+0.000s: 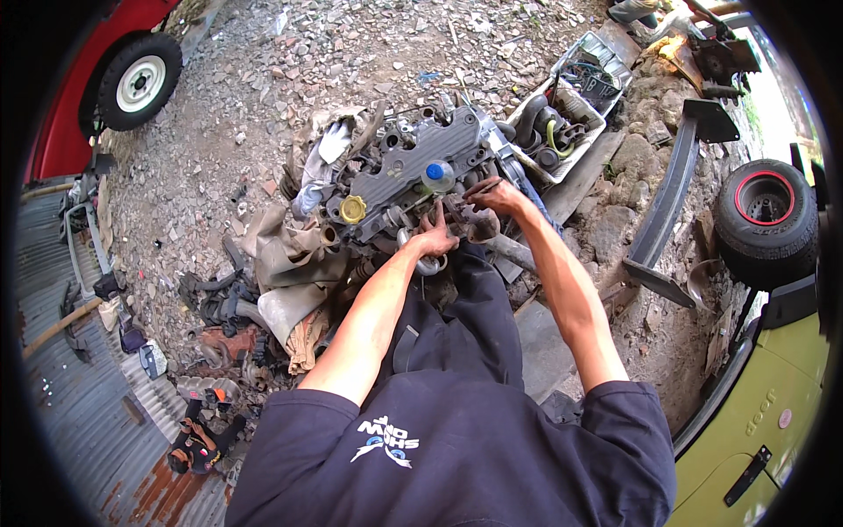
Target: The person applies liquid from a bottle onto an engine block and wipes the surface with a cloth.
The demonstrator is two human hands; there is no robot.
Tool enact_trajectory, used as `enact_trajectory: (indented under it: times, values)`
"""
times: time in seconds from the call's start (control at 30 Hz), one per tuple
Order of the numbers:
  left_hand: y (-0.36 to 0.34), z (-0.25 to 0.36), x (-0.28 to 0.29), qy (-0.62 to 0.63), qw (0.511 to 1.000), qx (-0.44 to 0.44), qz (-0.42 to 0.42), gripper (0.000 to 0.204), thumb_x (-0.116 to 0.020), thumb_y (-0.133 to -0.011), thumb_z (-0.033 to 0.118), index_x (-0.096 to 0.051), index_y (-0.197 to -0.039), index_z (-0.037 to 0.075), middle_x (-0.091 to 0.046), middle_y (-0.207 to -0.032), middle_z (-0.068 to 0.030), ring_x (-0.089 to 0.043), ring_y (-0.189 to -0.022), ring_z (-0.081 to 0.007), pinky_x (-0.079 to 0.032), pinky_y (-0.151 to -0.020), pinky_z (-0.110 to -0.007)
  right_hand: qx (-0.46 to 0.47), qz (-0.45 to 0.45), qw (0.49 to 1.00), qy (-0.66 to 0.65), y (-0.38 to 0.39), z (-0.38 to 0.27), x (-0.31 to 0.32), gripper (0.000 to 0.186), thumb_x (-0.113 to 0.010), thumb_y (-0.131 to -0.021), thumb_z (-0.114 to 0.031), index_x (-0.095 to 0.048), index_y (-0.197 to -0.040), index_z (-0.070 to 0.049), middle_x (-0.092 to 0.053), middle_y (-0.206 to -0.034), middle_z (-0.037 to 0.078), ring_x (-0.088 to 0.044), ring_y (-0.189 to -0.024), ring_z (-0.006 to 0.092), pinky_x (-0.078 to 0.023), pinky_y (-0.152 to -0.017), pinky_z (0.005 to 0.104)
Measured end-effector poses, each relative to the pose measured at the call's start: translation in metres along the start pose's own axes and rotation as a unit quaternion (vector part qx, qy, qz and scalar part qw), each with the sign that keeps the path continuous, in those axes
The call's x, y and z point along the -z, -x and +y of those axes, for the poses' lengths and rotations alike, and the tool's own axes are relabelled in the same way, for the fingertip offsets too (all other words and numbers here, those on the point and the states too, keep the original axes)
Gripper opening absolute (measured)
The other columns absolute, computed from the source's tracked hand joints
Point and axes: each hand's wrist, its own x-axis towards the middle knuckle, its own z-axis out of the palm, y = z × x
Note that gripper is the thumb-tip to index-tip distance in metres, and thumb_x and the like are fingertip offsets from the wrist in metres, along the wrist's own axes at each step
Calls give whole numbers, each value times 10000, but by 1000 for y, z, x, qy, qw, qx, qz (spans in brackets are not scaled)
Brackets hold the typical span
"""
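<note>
Grasping: my left hand [433, 235] is closed over a metal fitting on the near edge of the engine [413, 176]; my right hand [498, 195] pinches a thin dark tool [479, 186], its tip pointing toward 9 o'clock at the engine's near right corner.

Item 1: one engine, grey ribbed cover, lying on the gravel ground [263, 79] just past my knees at 12 o'clock.
Item 2: one yellow cap [353, 209] on the cover, at 9 o'clock from my left hand.
Item 3: one blue cap [435, 170] on a pale round fitting, at 12 o'clock from my left hand.
Item 4: one grey tray of parts [571, 101], at 1 o'clock from the engine.
Item 5: two wheels in view: one on the red vehicle [139, 81] at 10 o'clock, one loose tyre with a red rim [766, 215] at 3 o'clock.
Item 6: one yellow-green vehicle panel [773, 413] at 4 o'clock.
Item 7: one heap of rags and cloth [281, 263] at 9 o'clock from the engine.

Pose: two bare forearms, both stretched forward from the lower edge and converging over the engine, left wrist bent down, right elbow out to the side.
</note>
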Motion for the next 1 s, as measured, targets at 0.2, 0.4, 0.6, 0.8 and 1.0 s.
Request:
enact_trajectory:
  times: [0.2, 0.4, 0.6, 0.8, 1.0]
  values:
    - [8, 5, -1, -5, 1000, 5, 8, 1166, -623, -860, 501, 363, -1425, 241, 112, -1521, -362, 10, -1435, -501, -99, -1155, -531, -2, -23, 1000, 8, -14, -5, 1, 230, -685, -828, -174, -732, -983, -11, -735, -868, 85, -694, -741, 148, -558, -681, 287]
    - [12, 8, 3, -5, 1000, 3, 14, 1161, -626, -860, 498, 341, -1438, 213, 94, -1505, -398, -2, -1421, -533, -143, -1152, -532, -41, -30, 998, -35, -19, -1, 3, 234, -708, -830, -185, -730, -988, -14, -730, -855, 79, -691, -704, 148, -560, -648, 279]
    - [13, 8, 5, -16, 1000, -3, 3, 1183, -629, -841, 519, 346, -1435, 206, 96, -1501, -404, -14, -1416, -543, -151, -1151, -530, 56, -30, 998, 9, -24, 9, 1, 190, -707, -842, -165, -738, -998, -61, -722, -830, 80, -685, -647, 156, -566, -589, 304]
    - [13, 3, 6, -14, 1000, -5, 0, 1202, -636, -834, 529, 359, -1426, 204, 74, -1499, -410, -34, -1409, -555, -163, -1150, -524, -151, -46, 986, -46, -9, -24, 5, 239, -700, -832, -198, -735, -1014, -47, -733, -936, 81, -690, -809, 163, -555, -757, 306]
    - [13, 1, 0, -13, 1000, -2, 5, 1159, -614, -858, 512, 349, -1434, 221, 86, -1523, -367, -18, -1429, -514, -124, -1154, -529, -112, 29, 993, -10, -12, -18, -6, 231, -720, -811, -214, -749, -973, -52, -739, -918, 76, -692, -811, 166, -567, -754, 319]
